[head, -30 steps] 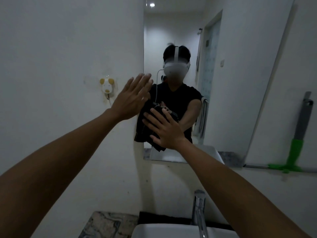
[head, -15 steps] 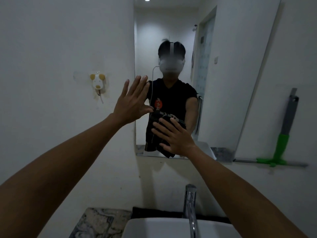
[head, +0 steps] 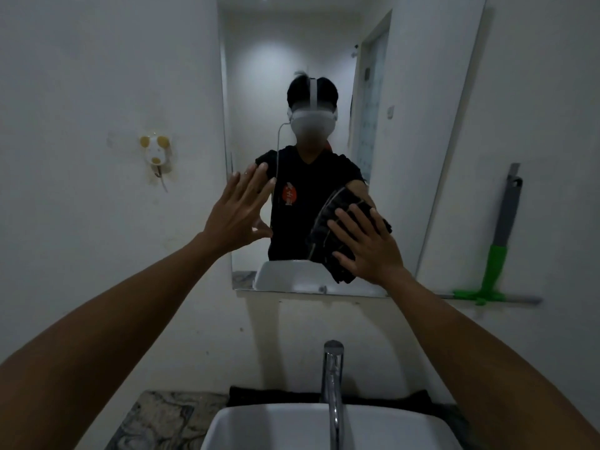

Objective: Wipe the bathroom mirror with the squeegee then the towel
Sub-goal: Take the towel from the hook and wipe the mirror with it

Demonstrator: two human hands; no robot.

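Right hand (head: 370, 251) presses dark towel (head: 337, 228) against mirror (head: 406, 157).

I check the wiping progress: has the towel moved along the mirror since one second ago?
Yes. The towel moved rightward from the mirror left edge toward its right edge.

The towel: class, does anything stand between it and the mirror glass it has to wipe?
Nothing visible does. The right hand presses the dark towel flat on the mirror near its lower right. The left hand is spread at the mirror's left edge, clear of the towel.

White sink (head: 259, 427) below; chrome faucet (head: 332, 384); yellow-eared wall hook (head: 156, 154) left.
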